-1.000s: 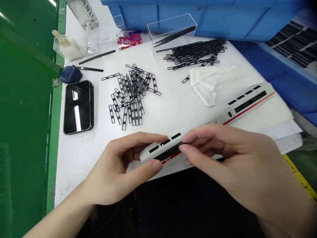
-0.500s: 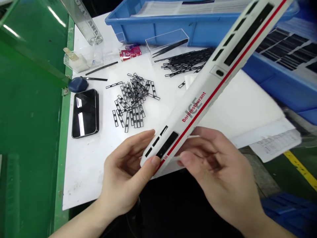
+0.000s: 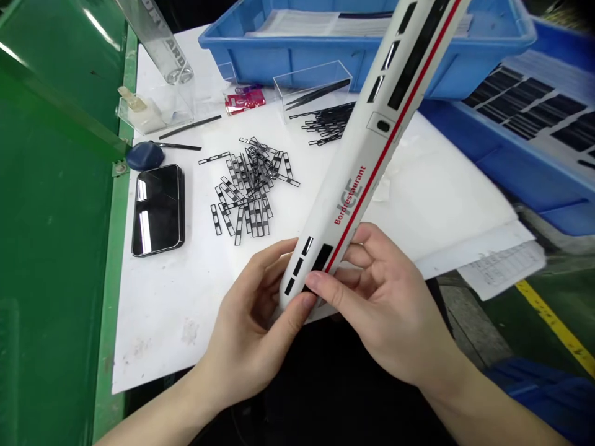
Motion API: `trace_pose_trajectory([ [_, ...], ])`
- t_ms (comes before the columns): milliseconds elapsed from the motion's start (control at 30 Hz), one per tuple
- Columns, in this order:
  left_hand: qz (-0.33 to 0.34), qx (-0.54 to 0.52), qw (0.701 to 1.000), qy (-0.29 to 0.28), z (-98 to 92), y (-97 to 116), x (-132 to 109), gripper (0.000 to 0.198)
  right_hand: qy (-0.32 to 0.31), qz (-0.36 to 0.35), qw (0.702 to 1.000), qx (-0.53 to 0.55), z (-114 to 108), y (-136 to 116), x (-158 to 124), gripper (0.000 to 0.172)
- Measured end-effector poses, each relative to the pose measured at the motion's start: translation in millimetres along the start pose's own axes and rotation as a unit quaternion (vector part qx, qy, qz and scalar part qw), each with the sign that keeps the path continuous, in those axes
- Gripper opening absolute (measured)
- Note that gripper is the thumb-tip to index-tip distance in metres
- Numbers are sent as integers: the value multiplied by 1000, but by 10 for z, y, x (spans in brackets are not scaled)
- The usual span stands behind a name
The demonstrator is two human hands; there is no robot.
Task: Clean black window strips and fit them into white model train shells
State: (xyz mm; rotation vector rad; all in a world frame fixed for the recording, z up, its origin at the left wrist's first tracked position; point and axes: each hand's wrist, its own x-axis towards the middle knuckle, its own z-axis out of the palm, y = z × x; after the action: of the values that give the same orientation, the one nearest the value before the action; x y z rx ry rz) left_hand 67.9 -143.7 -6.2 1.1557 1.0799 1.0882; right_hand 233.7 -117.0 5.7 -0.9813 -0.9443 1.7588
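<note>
A long white model train car body [image 3: 353, 167] with a red stripe, dark windows and the words "ICE Bordrestaurant" slants from the lower middle up to the top right. My left hand [image 3: 264, 328] grips its lower end, thumb on the near edge. My right hand [image 3: 385, 303] holds the same end from the right, its thumb pressed over the window side beside the left thumb. On the white table [image 3: 195, 297], to the left of the car body, lies a loose pile of small black-framed window strips [image 3: 251, 186]. Longer dark strips [image 3: 328, 121] are bunched behind the body.
A blue bin [image 3: 302, 59] with sheets stands at the back; another blue bin [image 3: 520, 167] is at right. At left are a black phone-like device [image 3: 158, 210], a dark blue lump [image 3: 145, 156] and a green panel [image 3: 56, 204]. A clear box [image 3: 316, 77] holds tweezers.
The car body has turned more upright, its upper end swinging left. My right hand has moved left, and its thumb now presses on the body's lower end.
</note>
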Motion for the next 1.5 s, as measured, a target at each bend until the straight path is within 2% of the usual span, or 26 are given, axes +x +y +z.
trace_pose_trajectory([
  [167,12,-7,999,47,37,20,1,42,0,-1,1000,-11,-18,-11,91,32],
  [333,21,-8,998,54,59,6,1,44,13,-55,997,-57,-28,-77,147,14],
  [400,24,-10,998,63,65,0,5,44,16,-59,997,-50,-27,-75,177,14],
  [567,40,-14,997,71,73,-19,-1,46,-28,-50,998,-25,-62,-63,247,11],
  [700,49,-11,997,64,78,-34,-7,47,-31,-50,998,-4,-74,-79,259,5],
  [967,65,-2,995,70,84,-24,17,46,-80,-52,995,32,-104,-82,305,9],
  [1167,76,37,992,94,103,-86,-22,50,-33,-60,997,23,-32,-84,321,6],
  [1233,69,29,992,100,93,-80,-7,49,-39,-52,998,8,-31,-87,344,3],
  [1400,66,-23,995,68,68,-39,33,45,-96,-34,995,10,-87,-140,348,13],
  [1500,64,-31,996,55,59,-42,29,49,-89,-30,996,13,-89,-156,332,9],
])
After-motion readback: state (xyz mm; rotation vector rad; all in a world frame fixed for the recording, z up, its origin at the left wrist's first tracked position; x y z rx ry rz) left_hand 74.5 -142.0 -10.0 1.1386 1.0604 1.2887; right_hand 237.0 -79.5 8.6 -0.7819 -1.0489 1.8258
